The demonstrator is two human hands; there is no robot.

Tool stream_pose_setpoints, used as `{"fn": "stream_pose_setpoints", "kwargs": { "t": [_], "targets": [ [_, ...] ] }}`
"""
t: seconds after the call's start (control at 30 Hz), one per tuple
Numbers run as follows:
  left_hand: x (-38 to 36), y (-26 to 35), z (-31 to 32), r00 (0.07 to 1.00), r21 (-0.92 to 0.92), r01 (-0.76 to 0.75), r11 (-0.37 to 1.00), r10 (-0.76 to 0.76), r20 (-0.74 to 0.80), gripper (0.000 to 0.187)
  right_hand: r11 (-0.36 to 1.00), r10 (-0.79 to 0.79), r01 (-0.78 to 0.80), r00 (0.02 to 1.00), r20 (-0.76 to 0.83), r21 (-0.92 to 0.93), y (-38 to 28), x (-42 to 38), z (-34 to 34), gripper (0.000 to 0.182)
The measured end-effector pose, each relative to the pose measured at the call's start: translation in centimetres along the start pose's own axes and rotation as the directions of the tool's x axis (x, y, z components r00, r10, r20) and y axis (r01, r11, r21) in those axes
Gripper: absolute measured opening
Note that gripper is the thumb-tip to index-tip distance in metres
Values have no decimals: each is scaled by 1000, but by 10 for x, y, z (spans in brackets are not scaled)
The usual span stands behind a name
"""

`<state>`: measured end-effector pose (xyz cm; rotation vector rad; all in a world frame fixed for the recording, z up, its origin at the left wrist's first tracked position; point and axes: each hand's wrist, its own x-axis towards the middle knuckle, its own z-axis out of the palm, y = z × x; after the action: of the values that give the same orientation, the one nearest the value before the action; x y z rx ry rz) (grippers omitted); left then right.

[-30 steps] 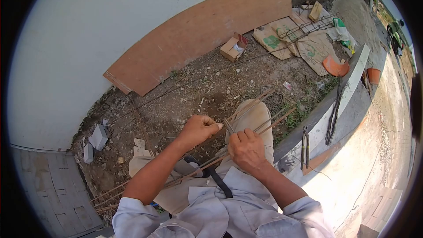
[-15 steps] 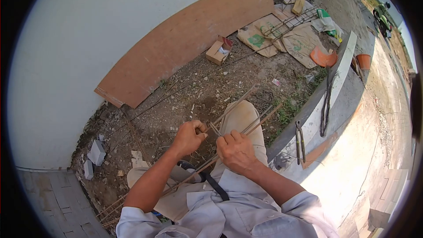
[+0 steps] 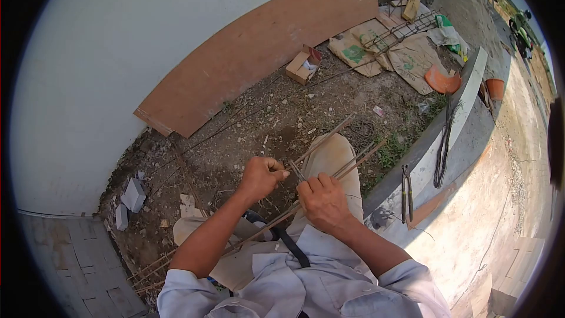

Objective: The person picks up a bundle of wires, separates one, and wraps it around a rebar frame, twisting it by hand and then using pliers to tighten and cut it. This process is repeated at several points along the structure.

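Observation:
A slim cage of rusty steel rebar (image 3: 369, 152) lies slantwise across my lap and over my knee. My right hand (image 3: 323, 201) is closed on the cage, its fingers curled over the bars beside a small cross-piece (image 3: 296, 170). Just left of that cross-piece, my left hand (image 3: 261, 178) is held in a pinch, thumb against fingers. Whatever lies in the pinch is too small to make out. Pincers (image 3: 406, 194) with dark handles rest on the concrete ledge to my right. Above them lies a bundle of dark tie wire (image 3: 445, 147).
A long brown board (image 3: 259, 53) leans on the white wall. On the dirt are an open cardboard box (image 3: 301, 69), flattened paper sacks (image 3: 415, 62) and another rebar cage (image 3: 406, 28). Pale blocks (image 3: 134, 195) lie at left. An orange pot (image 3: 495, 88) stands at right.
My left hand has turned and drawn slightly away from the bars, still pinched. My right hand keeps its hold on the cage. The whole view has shifted a little.

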<state>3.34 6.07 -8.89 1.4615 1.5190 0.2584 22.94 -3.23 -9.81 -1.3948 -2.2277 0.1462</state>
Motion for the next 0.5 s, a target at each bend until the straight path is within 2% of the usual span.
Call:
{"fn": "stream_pose_setpoints", "kwargs": {
  "t": [0.1, 0.3, 0.5],
  "targets": [
    [-2, 5, -1, 999, -48, 53, 997, -53, 4, 18, 1000, -7, 7, 1000, 2, -9, -1, 0, -1, 11],
    [9, -14, 4, 1000, -142, 6, 990, -5, 8, 18, 1000, -6, 6, 1000, 14, 0, -1, 0, -3, 10],
    [3, -2, -1, 1000, -141, 4, 990, -3, 10, 19, 1000, -3, 3, 999, 35, -10, -2, 0, -4, 9]
  ]
}}
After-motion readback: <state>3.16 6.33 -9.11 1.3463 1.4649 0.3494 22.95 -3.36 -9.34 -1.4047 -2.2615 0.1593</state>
